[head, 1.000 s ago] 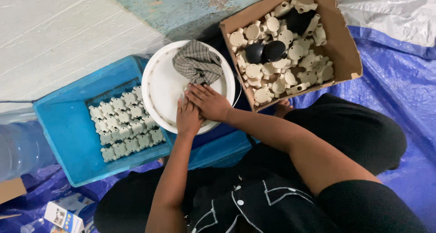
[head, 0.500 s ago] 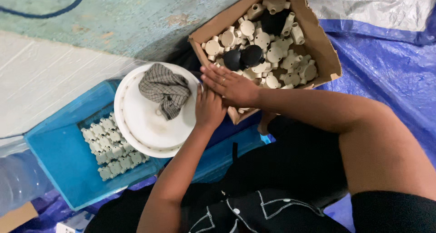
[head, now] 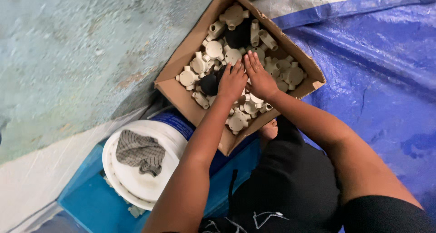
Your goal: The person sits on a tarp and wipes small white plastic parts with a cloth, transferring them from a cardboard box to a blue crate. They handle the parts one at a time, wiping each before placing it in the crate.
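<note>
Hands are lying flat and open inside the cardboard box [head: 175,85]: left hand [head: 231,81] and right hand [head: 259,76] are pressing on cream junction fittings [head: 236,56], holding nothing, seemingly sorting them.

I see soft, even light, faint sheen on the blue tarp [head: 377,78], slight motion blur throughout.

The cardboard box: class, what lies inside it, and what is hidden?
The cardboard box holds many cream plastic conduit junction boxes and a few black ones. The left hand and right hand rest on the pile, covering the pieces beneath; the box's bottom is hidden.
</note>
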